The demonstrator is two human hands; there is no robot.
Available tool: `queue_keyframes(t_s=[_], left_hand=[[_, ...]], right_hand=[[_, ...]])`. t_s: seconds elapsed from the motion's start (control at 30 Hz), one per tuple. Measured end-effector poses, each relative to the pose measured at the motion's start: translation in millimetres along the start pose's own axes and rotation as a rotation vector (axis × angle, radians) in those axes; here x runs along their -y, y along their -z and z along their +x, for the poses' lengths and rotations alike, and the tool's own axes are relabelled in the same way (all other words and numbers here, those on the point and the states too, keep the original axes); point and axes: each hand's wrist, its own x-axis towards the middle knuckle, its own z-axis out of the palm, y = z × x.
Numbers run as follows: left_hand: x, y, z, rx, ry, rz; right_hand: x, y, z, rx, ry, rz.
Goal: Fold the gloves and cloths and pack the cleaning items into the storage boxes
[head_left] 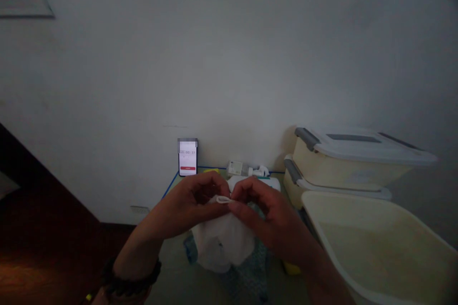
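A thin, soft white cloth (223, 240) hangs in loose folds beneath my hands; whether it is fabric or a bag I cannot tell. At its top edge, a small folded loop shows between my fingertips. My left hand (189, 202) pinches this edge from the left, thumb below and fingers above. From the right, my right hand (266, 212) pinches the same edge, its fingertips close to those of the left. Behind and below the cloth lies a blue-green patterned fabric (250, 276), partly hidden.
An upright phone (188, 157) showing a timer leans against the wall. A clear bottle with a white spray head (246, 169) lies at the table's back. To the right stand stacked lidded storage boxes (354, 162) and an uncovered cream bin (386, 243). Blue tape (171, 184) marks the table edge.
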Motion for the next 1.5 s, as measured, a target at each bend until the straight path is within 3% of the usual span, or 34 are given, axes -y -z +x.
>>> queue_keyframes(t_s=[0.13, 0.3, 0.43, 0.53, 0.63, 0.8, 0.97, 1.2, 1.5], left_hand=[[-3, -1.9, 0, -0.048, 0.046, -0.043], [0, -5.6, 1, -0.064, 0.037, -0.132], [8, -5.5, -1, 0.178, 0.119, -0.221], [9, -3.1, -1, 0.277, 0.186, -0.036], [6, 3.0, -1, 0.250, 0.180, 0.121], [6, 17.2, -1, 0.151, 0.119, 0.048], [14, 24.9, 3, 0.063, 0.091, -0.018], [8, 30.3, 7, -0.046, 0.030, 0.020], [24, 30.7, 6, 0.051, 0.058, -0.213]], right_hand=[[-1, 0, 1, -0.065, -0.039, -0.021], [-2, 0, 2, 0.014, -0.081, 0.016], [0, 3, 1, -0.138, -0.091, 0.101], [1, 5, -1, -0.256, -0.128, 0.191], [2, 10, -2, -0.341, -0.155, 0.227], [-2, 24, -1, -0.536, -0.071, 0.219], [-3, 35, -3, -0.580, -0.119, 0.259], [13, 39, -3, -0.823, -0.124, 0.191], [5, 35, -1, -0.800, -0.121, 0.353]])
